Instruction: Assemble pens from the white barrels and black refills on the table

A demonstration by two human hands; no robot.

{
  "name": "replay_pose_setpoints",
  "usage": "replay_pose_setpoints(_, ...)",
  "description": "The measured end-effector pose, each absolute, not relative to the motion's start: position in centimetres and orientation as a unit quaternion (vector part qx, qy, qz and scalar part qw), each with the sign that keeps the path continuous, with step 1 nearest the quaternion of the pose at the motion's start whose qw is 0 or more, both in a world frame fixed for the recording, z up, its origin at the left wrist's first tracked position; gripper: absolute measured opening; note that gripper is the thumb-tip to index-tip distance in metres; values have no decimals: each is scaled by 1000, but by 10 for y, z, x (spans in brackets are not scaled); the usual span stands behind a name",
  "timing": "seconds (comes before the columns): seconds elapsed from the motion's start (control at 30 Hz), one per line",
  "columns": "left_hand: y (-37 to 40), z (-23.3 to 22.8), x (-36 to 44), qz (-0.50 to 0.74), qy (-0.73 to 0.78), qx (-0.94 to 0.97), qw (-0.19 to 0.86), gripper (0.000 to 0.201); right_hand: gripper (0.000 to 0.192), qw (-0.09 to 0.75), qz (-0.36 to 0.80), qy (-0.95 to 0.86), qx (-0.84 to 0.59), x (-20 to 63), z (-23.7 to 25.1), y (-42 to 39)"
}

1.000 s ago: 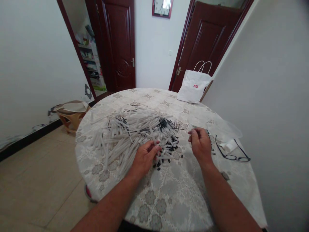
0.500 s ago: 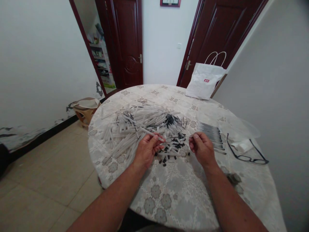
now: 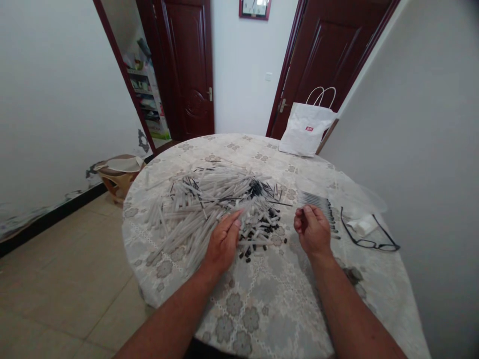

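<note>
My left hand (image 3: 224, 240) lies at the near side of a heap of translucent white tubes (image 3: 200, 227), its fingers stretched out and no object visible in them. Thin black rods (image 3: 256, 188) and short black caps (image 3: 271, 222) are mixed into the heap. To the right, my right hand (image 3: 313, 230) is closed in a pinch above the tablecloth; what its fingertips hold, if anything, cannot be made out. Just beyond it lies a neat row of slim clear sticks with dark ends (image 3: 316, 200), partly covered by the hand.
Black-framed glasses (image 3: 368, 244) and a crumpled white packet (image 3: 362, 227) lie at the right on the round table's patterned cloth (image 3: 239, 319). A white paper bag (image 3: 307, 130) stands at the back edge. A wooden stool (image 3: 119, 174) is on the floor at left.
The white tube and thin dark rod seen between my hands no longer show there. My left fingers have straightened over the heap; my right hand stays pinched. The view has shifted slightly.
</note>
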State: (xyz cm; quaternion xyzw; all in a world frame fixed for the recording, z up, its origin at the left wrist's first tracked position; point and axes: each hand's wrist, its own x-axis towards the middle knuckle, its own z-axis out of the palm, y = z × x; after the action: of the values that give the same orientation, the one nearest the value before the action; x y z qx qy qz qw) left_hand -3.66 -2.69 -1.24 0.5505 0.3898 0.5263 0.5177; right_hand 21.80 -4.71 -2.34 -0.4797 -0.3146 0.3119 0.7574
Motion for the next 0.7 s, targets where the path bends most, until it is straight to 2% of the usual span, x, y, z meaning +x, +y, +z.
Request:
replay_pose_setpoints(0.13, -22, -12, -40, 518, 403, 531, 536, 38, 29, 758, 318, -315, -476, 219, -24, -47)
replay_pose_setpoints(0.33, -13, -16, -37, 578, 318, 387, 644, 23, 30, 758, 322, -318, -471, 217, -23, -48)
replay_pose_setpoints(0.7, -8, -10, -38, 607, 295, 289, 678, 38, 31, 750, 347, -329, -457, 213, -21, -51)
